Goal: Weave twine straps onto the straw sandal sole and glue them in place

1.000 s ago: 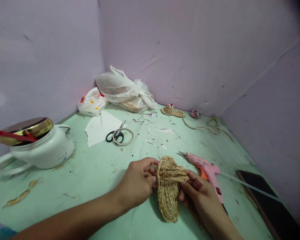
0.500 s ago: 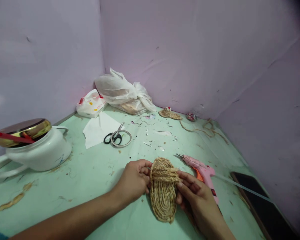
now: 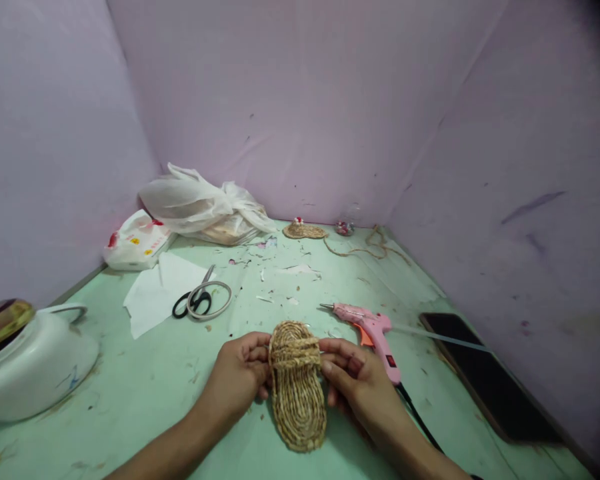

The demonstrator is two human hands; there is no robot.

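Note:
A small woven straw sandal (image 3: 297,387) lies sole-down on the green table (image 3: 180,373), toe pointing away from me. My left hand (image 3: 240,381) pinches its left edge at the strap, fingers curled. My right hand (image 3: 355,387) grips the right edge at the strap in the same way. Just right of my right hand lies a pink glue gun (image 3: 367,328), nozzle pointing left, its black cord running toward me.
Scissors (image 3: 195,301) and a metal ring lie on white paper (image 3: 155,300) at left. A white pot (image 3: 30,367) sits far left. Plastic bags (image 3: 200,207), a second straw piece (image 3: 305,231) and twine (image 3: 370,247) lie at the back. A black phone (image 3: 480,373) lies at right.
The view has swung to the right and down, so everything sits further left in the picture. Both hands keep hold of the sandal, which has straightened to point away from me.

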